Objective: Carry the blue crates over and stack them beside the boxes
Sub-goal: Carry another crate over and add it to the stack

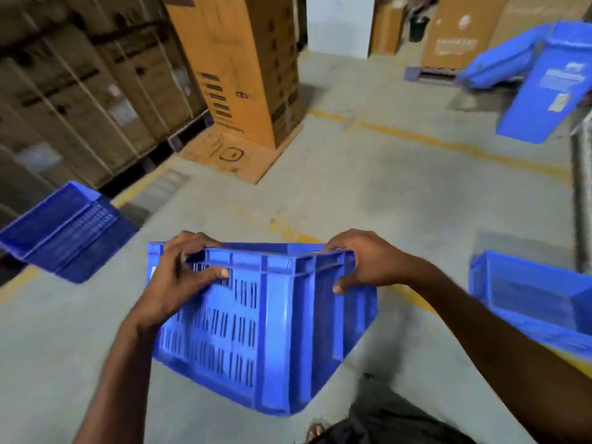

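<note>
I hold a blue slotted crate (272,334) off the floor in front of me, gripping its top rim. My left hand (179,277) has its fingers hooked in the handle slot on the near-left side. My right hand (362,264) clasps the rim at the right corner. Another blue crate (64,232) sits on the floor at the left, beside the strapped cardboard boxes (80,91). A third blue crate (528,299) lies at the right edge. Two more blue crates (551,81) lean tilted at the far right.
A tall orange-brown carton (243,68) stands on a flat cardboard sheet ahead, left of centre. Yellow floor lines (448,142) cross the grey concrete. More cartons and a white panel (339,24) line the back wall. My foot (315,432) shows at the bottom.
</note>
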`<state>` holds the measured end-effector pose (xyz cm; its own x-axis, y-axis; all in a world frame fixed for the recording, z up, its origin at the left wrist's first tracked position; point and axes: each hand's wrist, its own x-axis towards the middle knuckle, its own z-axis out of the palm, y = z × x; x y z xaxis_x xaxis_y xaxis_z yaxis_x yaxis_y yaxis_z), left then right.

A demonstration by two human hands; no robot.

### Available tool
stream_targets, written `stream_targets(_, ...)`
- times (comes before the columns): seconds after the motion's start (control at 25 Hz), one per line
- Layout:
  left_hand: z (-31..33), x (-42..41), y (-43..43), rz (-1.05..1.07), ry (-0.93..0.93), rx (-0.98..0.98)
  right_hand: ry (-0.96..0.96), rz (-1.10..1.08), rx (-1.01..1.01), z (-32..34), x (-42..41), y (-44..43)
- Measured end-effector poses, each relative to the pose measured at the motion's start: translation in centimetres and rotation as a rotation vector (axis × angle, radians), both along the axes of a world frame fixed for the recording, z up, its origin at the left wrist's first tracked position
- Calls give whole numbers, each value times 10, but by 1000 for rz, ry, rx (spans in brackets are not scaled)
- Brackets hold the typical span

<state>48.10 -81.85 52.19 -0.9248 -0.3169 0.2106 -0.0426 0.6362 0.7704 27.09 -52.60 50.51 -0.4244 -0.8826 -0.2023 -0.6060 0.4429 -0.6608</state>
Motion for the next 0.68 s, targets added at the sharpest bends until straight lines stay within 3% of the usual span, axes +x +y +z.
stream_targets(0.12,21,39,-64,101,-74,3,-62,65,-48,-21,10,-96)
stream_targets(0.4,-13,109,-142,468,-105,121,99,426,-236,-68,58,-313)
stream_targets(0.68,-16,99,-205,689,-125,-30,120,619,-241,-67,2,-468)
